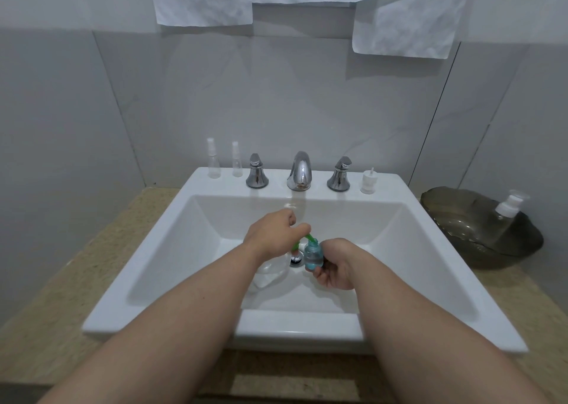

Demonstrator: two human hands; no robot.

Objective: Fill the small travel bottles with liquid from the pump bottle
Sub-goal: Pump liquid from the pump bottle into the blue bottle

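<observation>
Travel bottle (pixel 313 257): small, clear, partly filled with blue liquid; held upright over the basin, just right of the drain (pixel 295 261), mouth uncapped.
Right hand (pixel 336 266): fingers are curled round the travel bottle from the right and from below.
Pump bottle (pixel 266 276): clear body is seen low in the basin, left of the drain, partly hidden by the left forearm; its green pump head (pixel 309 237) is topmost, spout tip set at the travel bottle's mouth.
Left hand (pixel 275 234): clenched over the green pump head, thumb laid along the spout.
Sink (pixel 215 177): white, rectangular, set into a beige speckled counter (pixel 61 280).
Back ledge: two clear spray bottles (pixel 213 160) at left; chrome faucet (pixel 299 171) between two chrome handles (pixel 256 171); white cap (pixel 368 182) with a short tube at right.
Bowl (pixel 455 206): dark glass, on the counter right of the sink; a clear bottle with white pump (pixel 507 211) is leaned inside.
Wall: grey tiles; white paper sheets (pixel 203 0) are hung along the top.
</observation>
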